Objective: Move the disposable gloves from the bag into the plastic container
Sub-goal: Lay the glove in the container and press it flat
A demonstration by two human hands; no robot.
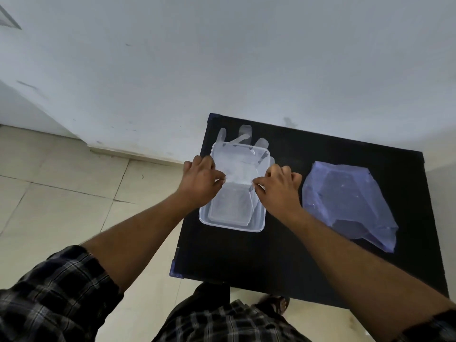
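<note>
A clear disposable glove (243, 159) lies over the far half of the clear plastic container (232, 224) on the black table. Its fingers hang past the container's far rim onto the table. My left hand (201, 180) pinches the glove's cuff edge on the left. My right hand (278, 183) pinches the same cuff edge on the right, and the edge is stretched between them above the container's middle. The translucent bluish bag (345, 201) lies crumpled on the table to the right of my right hand, apart from it.
The small black table (246, 255) stands against a white wall, its left and near edges close to the container. Beige floor tiles (61, 193) lie to the left. My feet and plaid shirt show at the bottom.
</note>
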